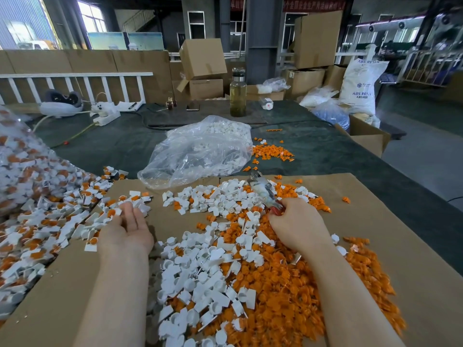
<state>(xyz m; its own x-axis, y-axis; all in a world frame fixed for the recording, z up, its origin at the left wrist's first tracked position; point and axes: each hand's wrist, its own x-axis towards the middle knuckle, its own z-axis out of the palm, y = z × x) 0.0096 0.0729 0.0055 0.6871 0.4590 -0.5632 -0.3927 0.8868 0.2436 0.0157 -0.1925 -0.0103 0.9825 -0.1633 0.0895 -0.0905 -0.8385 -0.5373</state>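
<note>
A big heap of loose white plastic caps and orange plugs lies on a brown cardboard sheet in front of me. To the left lies a pile of assembled white-and-orange pieces. My left hand is palm up over the cardboard, fingers relaxed, its fingertips at the edge of that pile. My right hand grips the red handle of a blurred metal tool that points up and away over the heap.
A clear plastic bag of white parts lies behind the cardboard, with more orange plugs beside it. A glass bottle, a phone, a power strip and cardboard boxes stand farther back. Another bag of assembled pieces bulges at far left.
</note>
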